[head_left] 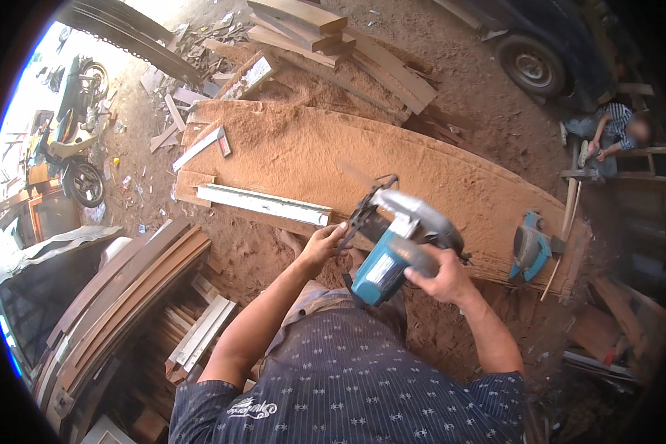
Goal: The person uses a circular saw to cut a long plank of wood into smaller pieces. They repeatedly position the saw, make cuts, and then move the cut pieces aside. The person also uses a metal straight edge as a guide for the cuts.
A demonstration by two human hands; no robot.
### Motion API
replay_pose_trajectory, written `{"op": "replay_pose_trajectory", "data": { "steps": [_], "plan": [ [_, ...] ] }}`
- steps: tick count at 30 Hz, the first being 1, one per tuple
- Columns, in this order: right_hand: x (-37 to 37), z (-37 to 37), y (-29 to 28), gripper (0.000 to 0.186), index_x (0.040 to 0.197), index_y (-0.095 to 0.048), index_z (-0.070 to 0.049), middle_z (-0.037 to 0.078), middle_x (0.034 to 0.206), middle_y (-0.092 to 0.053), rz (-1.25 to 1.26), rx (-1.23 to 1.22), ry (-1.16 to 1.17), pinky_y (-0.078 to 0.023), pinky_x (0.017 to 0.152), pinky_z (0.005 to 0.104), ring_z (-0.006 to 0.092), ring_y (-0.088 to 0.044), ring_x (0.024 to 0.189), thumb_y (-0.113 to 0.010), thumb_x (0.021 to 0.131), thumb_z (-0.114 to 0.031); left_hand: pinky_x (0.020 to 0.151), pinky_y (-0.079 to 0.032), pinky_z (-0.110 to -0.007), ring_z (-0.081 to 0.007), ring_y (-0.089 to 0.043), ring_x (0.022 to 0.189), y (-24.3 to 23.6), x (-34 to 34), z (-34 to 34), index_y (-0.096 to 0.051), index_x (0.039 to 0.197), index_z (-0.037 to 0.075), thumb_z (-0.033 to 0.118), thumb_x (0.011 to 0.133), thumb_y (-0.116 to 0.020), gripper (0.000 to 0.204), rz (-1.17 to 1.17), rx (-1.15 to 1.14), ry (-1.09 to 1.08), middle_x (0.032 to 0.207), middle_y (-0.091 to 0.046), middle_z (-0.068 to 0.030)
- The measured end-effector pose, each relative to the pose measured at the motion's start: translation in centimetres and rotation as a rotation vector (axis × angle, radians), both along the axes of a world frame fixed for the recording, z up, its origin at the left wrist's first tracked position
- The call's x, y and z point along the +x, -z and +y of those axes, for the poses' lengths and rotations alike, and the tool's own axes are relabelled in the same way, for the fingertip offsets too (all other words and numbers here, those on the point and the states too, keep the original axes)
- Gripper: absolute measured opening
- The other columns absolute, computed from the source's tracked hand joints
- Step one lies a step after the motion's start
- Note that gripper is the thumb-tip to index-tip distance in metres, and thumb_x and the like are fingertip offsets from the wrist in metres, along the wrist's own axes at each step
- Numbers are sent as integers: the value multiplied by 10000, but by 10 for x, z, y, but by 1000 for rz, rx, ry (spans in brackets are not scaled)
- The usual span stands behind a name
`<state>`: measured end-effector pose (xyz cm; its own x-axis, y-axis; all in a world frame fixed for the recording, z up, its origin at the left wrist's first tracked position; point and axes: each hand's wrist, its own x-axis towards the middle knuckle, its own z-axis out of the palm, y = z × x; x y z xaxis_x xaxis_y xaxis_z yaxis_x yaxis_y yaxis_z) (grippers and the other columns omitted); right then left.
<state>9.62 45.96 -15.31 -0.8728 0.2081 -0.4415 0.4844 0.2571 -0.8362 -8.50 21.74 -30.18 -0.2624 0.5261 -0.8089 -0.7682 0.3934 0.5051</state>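
Observation:
A teal and grey circular saw (377, 268) is raised and tilted in front of me, above the near edge of a sawdust-covered wooden workbench (422, 166). My right hand (445, 278) is wrapped round its rear handle. My left hand (323, 246) grips the edge of the saw's dark base plate, with the fingertips partly hidden behind it. Left of the saw, a long white-faced strip (263, 203) lies along the bench's near edge, its end close to my left fingers. The blade is mostly hidden by the grey guard (422, 214).
A teal electric planer (531, 246) rests at the bench's right end. A white angled piece (200, 150) lies at its far left. Planks (303, 29) are piled beyond; stacked boards (126, 296) stand at left. A person (614, 133) sits at right near a vehicle wheel (530, 65).

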Motion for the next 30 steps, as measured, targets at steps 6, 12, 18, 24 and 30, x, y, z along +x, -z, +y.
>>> {"op": "replay_pose_trajectory", "data": {
  "steps": [6, 12, 18, 24, 30],
  "plan": [
    [6, -23, 40, 407, 1132, -707, 10, 224, 1009, -742, 115, -16, -195, -578, 820, 405, 360, -736, 916, -811, 815, -223, 589, -498, -260, -109, -644, 760, 11, 16, -10, -503, 1392, 5, 431, 947, -750, 664, 100, -114, -11, 1103, -667, -82],
    [14, -37, 70, 382, 1122, -693, -6, 194, 996, -739, 141, -21, -210, -576, 784, 418, 367, -726, 895, -808, 784, -143, 614, -516, -280, -140, -668, 806, 19, 27, -24, -562, 1254, 6, 343, 964, -729, 475, 190, -216, 7, 1071, -686, -87],
    [1, -40, 82, 290, 1030, -650, -40, 183, 899, -717, 118, 21, -243, -550, 716, 441, 385, -704, 847, -785, 783, -111, 659, -566, -275, -137, -670, 741, 41, 24, -31, -578, 1149, -10, 238, 913, -788, 402, 241, -174, -146, 1008, -696, -101],
    [-13, -40, 92, 309, 1041, -667, -52, 179, 910, -721, 124, 52, -301, -551, 733, 447, 388, -702, 856, -793, 769, -126, 627, -558, -277, -139, -670, 727, 34, 18, -36, -582, 1145, -9, 196, 921, -755, 349, 225, -244, -138, 961, -700, -101],
    [-21, -59, 100, 348, 1069, -674, -44, 179, 927, -724, 161, 91, -338, -553, 741, 443, 382, -705, 862, -802, 755, -123, 602, -545, -272, -135, -655, 676, 53, 20, -57, -589, 1129, -15, 181, 921, -742, 325, 280, -198, -258, 951, -708, -95]
  ]
}}
